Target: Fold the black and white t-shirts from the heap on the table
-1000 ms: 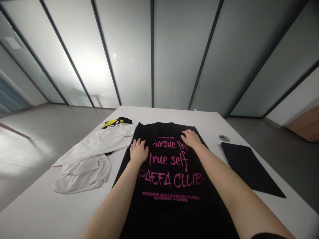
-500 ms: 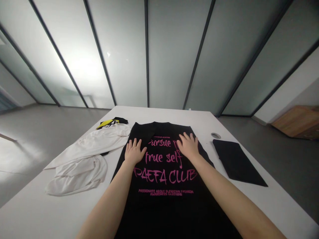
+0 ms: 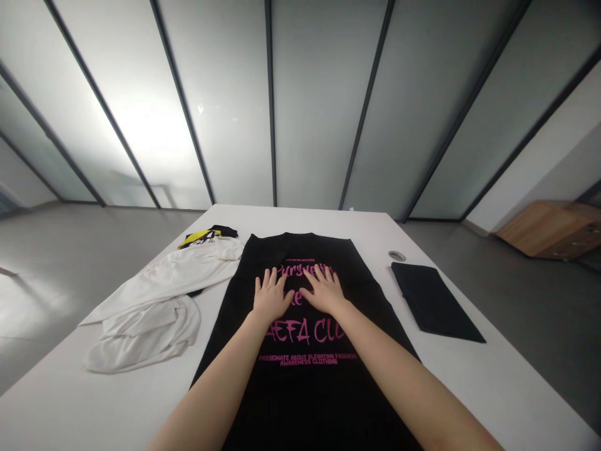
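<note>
A black T-shirt [image 3: 310,394] with pink lettering lies spread on the white table, its neck end at the far side. Both of its side edges look tucked in, and no sleeves show. My left hand [image 3: 272,295] rests flat on the print, fingers spread. Close beside it, my right hand [image 3: 325,290] also lies on the lettering with its fingers apart. Neither hand grips the cloth. The hands and forearms cover part of the words.
Left of the shirt, white garments [image 3: 154,319] lie crumpled, with a yellow and black garment [image 3: 206,237] behind them. A folded dark cloth [image 3: 434,300] and a roll of tape [image 3: 397,255] are on the right of the white table [image 3: 498,388]. Wooden furniture [image 3: 539,228] stands on the floor beyond.
Both my hands have slid inward over the shirt, from near its sides to close together on the middle of the print. The view has shifted slightly.
</note>
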Tool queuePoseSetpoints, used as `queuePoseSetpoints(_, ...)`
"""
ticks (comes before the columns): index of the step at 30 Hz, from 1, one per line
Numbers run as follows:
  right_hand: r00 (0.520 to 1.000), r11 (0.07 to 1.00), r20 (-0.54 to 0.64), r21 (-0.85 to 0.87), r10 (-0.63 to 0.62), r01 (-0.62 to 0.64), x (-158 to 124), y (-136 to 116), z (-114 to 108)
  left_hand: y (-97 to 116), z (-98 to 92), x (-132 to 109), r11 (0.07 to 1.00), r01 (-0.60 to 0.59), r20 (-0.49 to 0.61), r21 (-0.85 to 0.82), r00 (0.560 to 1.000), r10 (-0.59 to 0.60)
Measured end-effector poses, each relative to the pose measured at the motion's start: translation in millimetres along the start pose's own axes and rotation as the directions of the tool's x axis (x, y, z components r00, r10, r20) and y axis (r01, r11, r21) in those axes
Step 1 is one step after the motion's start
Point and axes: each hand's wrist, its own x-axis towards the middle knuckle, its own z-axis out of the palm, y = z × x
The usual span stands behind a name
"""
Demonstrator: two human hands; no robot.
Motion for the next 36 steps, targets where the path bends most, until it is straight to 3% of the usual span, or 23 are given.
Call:
queuePoseSetpoints(3, 0.999, 0.999, -0.019, -0.008, -0.039, 0.038, -1, 4, -1, 8, 4.9, -6, 0.998, -0.050, 0.019, -0.039, 0.999, 0.051)
queuePoseSetpoints(6, 0.998, 0.998, -0.039, -0.013, -0.057, 0.056, -5, 9, -1, 3, 3.4, -10, 0.995, -0.083, 0.033, -0.057, 0.996, 0.085)
queuePoseSetpoints(12, 0.998, 1.000, -0.063, -0.013, 0.018, -0.019, -16, 27, -5, -8, -6.0, -19, 0.997, -0.068, 0.080, -0.039, 0.994, 0.071)
queuePoseSetpoints(17, 0.999, 1.000, -0.048, -0.025, 0.007, -0.008, -42, 20, 4, 20, 4.6, -45, 1.000, -0.013, 0.032, 0.010, 0.999, 0.013)
queuePoseSetpoints(20, 0.996, 0.997, -0.052, -0.007, -0.074, 0.073, -68, 5, 15, 39, 12.7, -73, 0.992, -0.120, 0.024, -0.031, 0.992, 0.121)
queuePoseSetpoints(23, 0.991, 0.993, -0.068, 0.006, -0.117, 0.118, -91, -2, 21, 43, 13.1, -94, 0.974, -0.212, 0.028, -0.079, 0.976, 0.215)
queuePoseSetpoints(26, 0.995, 0.996, -0.062, 0.025, -0.079, 0.081, -103, 7, 18, 36, 7.5, -100, 0.966, -0.238, 0.057, -0.097, 0.968, 0.244)
queuePoseSetpoints(30, 0.996, 0.999, -0.073, 0.015, 0.050, -0.049, -105, 38, 9, 20, -1.0, -99, 0.979, -0.190, 0.082, -0.078, 0.977, 0.196)
queuePoseSetpoints(36, 0.974, 0.982, -0.133, -0.034, 0.181, -0.187, -114, 98, 13, -41, -20.0, -110, 0.999, -0.026, 0.072, 0.024, 0.997, 0.025)
